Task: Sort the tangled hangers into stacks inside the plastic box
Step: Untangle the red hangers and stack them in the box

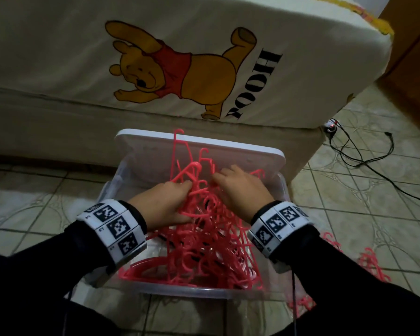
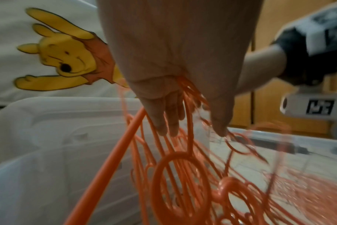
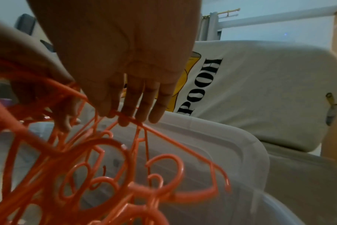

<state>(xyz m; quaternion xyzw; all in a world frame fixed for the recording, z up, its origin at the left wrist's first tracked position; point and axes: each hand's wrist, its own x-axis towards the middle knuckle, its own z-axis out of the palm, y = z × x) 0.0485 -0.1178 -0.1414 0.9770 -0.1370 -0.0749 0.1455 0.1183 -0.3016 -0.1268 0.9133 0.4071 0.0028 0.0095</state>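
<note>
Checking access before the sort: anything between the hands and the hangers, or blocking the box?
Nothing between them: left hand and right hand are already in the tangled hangers, which sit inside the plastic box. The lid leans at the far side, leaving the box open.

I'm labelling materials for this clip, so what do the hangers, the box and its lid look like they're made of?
Hangers: thin moulded plastic, pink-red, glossy; uniform colour and smooth curved hooks suggest this.
Box: clear plastic; the floor and hangers show through its wall.
Lid: white, slightly translucent plastic with a matte look, rounded moulded corners.
</note>
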